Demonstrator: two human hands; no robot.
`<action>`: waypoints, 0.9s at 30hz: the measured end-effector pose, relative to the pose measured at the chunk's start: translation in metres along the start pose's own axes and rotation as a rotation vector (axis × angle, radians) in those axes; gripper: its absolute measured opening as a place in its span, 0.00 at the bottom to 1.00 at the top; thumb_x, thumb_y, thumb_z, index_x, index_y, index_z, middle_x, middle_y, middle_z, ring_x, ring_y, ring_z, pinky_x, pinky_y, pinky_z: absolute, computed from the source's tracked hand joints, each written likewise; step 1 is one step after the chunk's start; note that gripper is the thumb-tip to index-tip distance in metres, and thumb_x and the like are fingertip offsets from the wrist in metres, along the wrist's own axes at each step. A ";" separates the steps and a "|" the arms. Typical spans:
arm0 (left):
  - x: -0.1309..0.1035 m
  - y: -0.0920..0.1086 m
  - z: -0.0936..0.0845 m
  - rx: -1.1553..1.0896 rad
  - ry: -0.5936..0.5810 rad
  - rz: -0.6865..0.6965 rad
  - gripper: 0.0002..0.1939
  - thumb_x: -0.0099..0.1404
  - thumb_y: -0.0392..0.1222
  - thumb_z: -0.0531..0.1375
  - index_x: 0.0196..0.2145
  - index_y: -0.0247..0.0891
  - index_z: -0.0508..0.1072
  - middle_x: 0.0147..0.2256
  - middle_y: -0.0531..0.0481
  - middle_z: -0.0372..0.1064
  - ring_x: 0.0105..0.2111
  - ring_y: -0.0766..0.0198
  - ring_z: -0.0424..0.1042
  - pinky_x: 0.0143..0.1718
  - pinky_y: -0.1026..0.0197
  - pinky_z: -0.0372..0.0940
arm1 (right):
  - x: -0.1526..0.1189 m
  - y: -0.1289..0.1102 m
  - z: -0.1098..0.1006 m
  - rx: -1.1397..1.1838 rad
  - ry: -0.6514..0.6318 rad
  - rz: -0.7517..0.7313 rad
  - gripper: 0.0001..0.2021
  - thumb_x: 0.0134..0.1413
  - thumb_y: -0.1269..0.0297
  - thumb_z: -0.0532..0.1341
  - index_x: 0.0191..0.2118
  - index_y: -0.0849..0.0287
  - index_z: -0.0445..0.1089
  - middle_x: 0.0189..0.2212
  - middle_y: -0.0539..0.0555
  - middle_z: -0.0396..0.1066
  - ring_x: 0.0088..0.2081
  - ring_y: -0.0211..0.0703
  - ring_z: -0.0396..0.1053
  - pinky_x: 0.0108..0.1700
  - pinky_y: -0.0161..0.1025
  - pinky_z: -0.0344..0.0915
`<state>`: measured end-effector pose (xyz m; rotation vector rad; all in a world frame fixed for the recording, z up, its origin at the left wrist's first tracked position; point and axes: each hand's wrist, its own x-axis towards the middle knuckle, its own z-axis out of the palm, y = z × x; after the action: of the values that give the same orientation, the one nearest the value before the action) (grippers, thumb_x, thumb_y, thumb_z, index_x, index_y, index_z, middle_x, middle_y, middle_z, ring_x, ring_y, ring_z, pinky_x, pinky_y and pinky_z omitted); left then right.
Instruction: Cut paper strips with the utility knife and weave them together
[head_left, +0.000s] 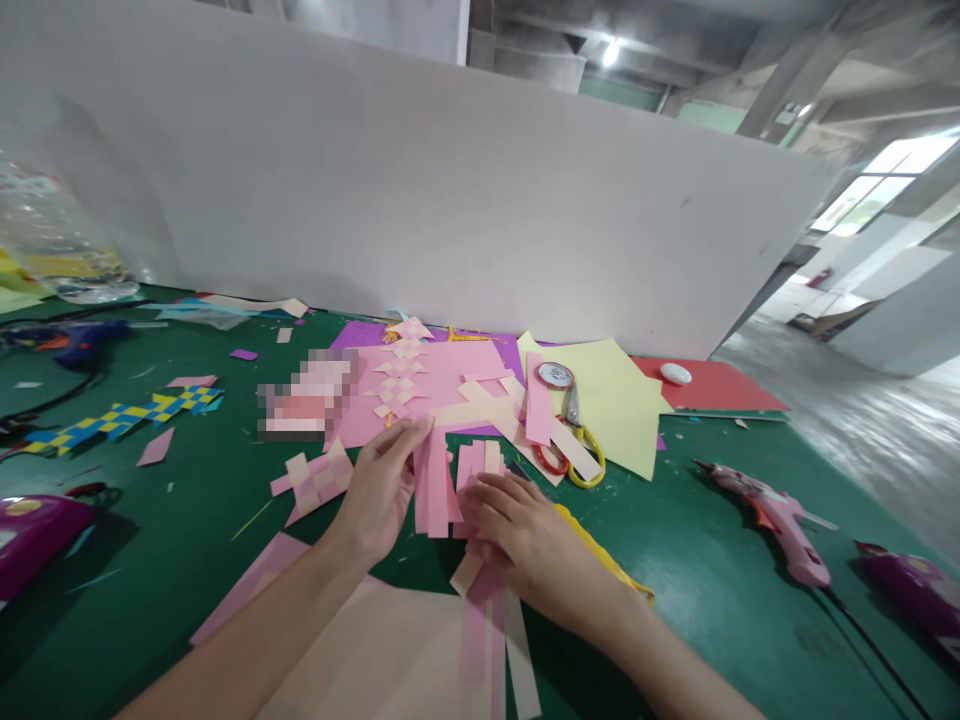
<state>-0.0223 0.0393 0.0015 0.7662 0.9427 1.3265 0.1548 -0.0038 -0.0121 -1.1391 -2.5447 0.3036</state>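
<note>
My left hand (388, 487) pinches a bunch of pink paper strips (435, 490) by its upper end, and the strips hang down side by side. Close to its right, my right hand (521, 525) has its fingers bent over a second bunch of pink and cream paper strips (480, 460); its thumb is mostly hidden. Left of my hands lies a woven pink and cream paper piece (319, 482). Beyond them, a chain of woven pink pieces (405, 370) rests on a pink sheet (469, 360). Long strips and a cream sheet (375, 650) lie nearest me.
Scissors (587, 455) and a tape roll (555, 375) lie on yellow paper (619, 400). A pink glue gun (780, 525) with a cord is at right, a blue glue gun (90, 342) at far left. A blue-yellow woven strip (127, 418) lies left. A white panel (420, 190) stands behind.
</note>
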 end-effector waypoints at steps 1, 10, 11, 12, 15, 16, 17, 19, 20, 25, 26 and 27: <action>0.000 0.000 0.000 -0.004 -0.007 0.000 0.10 0.54 0.45 0.65 0.26 0.35 0.72 0.24 0.54 0.66 0.24 0.69 0.67 0.24 0.70 0.64 | 0.000 0.000 0.000 -0.010 -0.010 -0.012 0.12 0.58 0.68 0.56 0.47 0.54 0.67 0.49 0.51 0.67 0.56 0.43 0.56 0.60 0.45 0.50; 0.000 -0.001 -0.001 -0.023 -0.005 -0.017 0.10 0.55 0.44 0.65 0.26 0.35 0.72 0.23 0.55 0.64 0.26 0.69 0.67 0.25 0.71 0.64 | 0.000 0.006 0.004 -0.087 0.067 0.022 0.13 0.57 0.65 0.57 0.47 0.62 0.69 0.48 0.59 0.68 0.55 0.50 0.59 0.59 0.48 0.54; 0.000 -0.001 0.000 -0.022 -0.004 -0.011 0.10 0.55 0.45 0.65 0.26 0.35 0.72 0.23 0.55 0.64 0.25 0.69 0.67 0.25 0.71 0.64 | 0.000 0.006 0.006 -0.093 0.066 0.015 0.15 0.56 0.63 0.58 0.49 0.62 0.68 0.51 0.59 0.67 0.57 0.51 0.57 0.59 0.49 0.54; 0.000 -0.002 0.000 -0.023 -0.004 -0.004 0.10 0.55 0.45 0.65 0.25 0.35 0.71 0.23 0.55 0.64 0.25 0.69 0.67 0.25 0.71 0.64 | 0.000 0.006 0.008 -0.102 0.059 0.002 0.18 0.56 0.61 0.58 0.51 0.62 0.67 0.52 0.59 0.66 0.57 0.51 0.56 0.59 0.49 0.54; 0.001 -0.003 0.000 -0.037 -0.007 0.014 0.09 0.54 0.44 0.65 0.26 0.35 0.72 0.23 0.55 0.64 0.25 0.69 0.67 0.25 0.71 0.64 | 0.000 0.005 0.016 -0.162 0.060 -0.049 0.18 0.59 0.61 0.56 0.53 0.61 0.65 0.51 0.58 0.67 0.57 0.50 0.57 0.60 0.51 0.51; 0.001 -0.003 0.001 -0.039 -0.005 0.015 0.09 0.54 0.44 0.65 0.26 0.36 0.72 0.23 0.55 0.65 0.25 0.69 0.67 0.26 0.71 0.64 | 0.000 0.005 0.019 -0.190 0.072 -0.067 0.17 0.60 0.64 0.55 0.53 0.62 0.65 0.50 0.58 0.68 0.57 0.50 0.57 0.61 0.52 0.50; 0.001 -0.003 0.001 -0.038 -0.002 0.015 0.09 0.54 0.44 0.65 0.26 0.36 0.72 0.23 0.55 0.65 0.25 0.69 0.67 0.26 0.71 0.64 | 0.001 0.005 0.022 -0.218 0.087 -0.085 0.16 0.60 0.66 0.54 0.52 0.62 0.66 0.49 0.58 0.69 0.56 0.50 0.58 0.61 0.52 0.49; 0.000 -0.003 0.001 -0.031 0.002 0.008 0.10 0.54 0.44 0.65 0.25 0.36 0.72 0.24 0.55 0.66 0.26 0.69 0.68 0.28 0.70 0.65 | 0.002 0.006 0.026 -0.261 0.116 -0.127 0.15 0.59 0.71 0.54 0.51 0.64 0.67 0.48 0.60 0.70 0.56 0.50 0.59 0.62 0.53 0.47; 0.000 -0.003 0.001 -0.025 0.004 0.005 0.10 0.54 0.45 0.65 0.25 0.36 0.72 0.24 0.55 0.67 0.26 0.69 0.68 0.28 0.69 0.65 | 0.002 0.006 0.028 -0.270 0.129 -0.143 0.14 0.59 0.72 0.54 0.50 0.64 0.68 0.48 0.61 0.70 0.55 0.50 0.59 0.61 0.53 0.47; 0.000 -0.004 0.000 -0.007 0.010 -0.004 0.11 0.55 0.45 0.65 0.24 0.35 0.71 0.22 0.56 0.64 0.24 0.70 0.65 0.24 0.71 0.62 | 0.003 0.005 0.028 -0.216 0.168 -0.141 0.11 0.59 0.72 0.54 0.45 0.60 0.70 0.43 0.57 0.72 0.51 0.47 0.63 0.59 0.49 0.53; 0.000 -0.004 0.000 -0.010 0.007 -0.001 0.11 0.55 0.45 0.65 0.24 0.35 0.71 0.21 0.56 0.63 0.23 0.70 0.65 0.24 0.71 0.62 | 0.003 0.004 0.028 -0.182 0.179 -0.133 0.10 0.59 0.71 0.54 0.43 0.60 0.71 0.42 0.56 0.73 0.50 0.46 0.64 0.58 0.48 0.54; 0.000 -0.004 0.000 -0.016 0.005 0.006 0.10 0.55 0.44 0.65 0.25 0.35 0.71 0.21 0.56 0.63 0.23 0.70 0.65 0.23 0.71 0.61 | 0.003 0.003 0.027 -0.140 0.192 -0.125 0.10 0.60 0.71 0.54 0.42 0.59 0.71 0.41 0.55 0.73 0.50 0.46 0.64 0.58 0.47 0.55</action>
<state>-0.0202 0.0392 -0.0021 0.7545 0.9329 1.3406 0.1443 -0.0008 -0.0372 -0.9980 -2.4826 -0.0146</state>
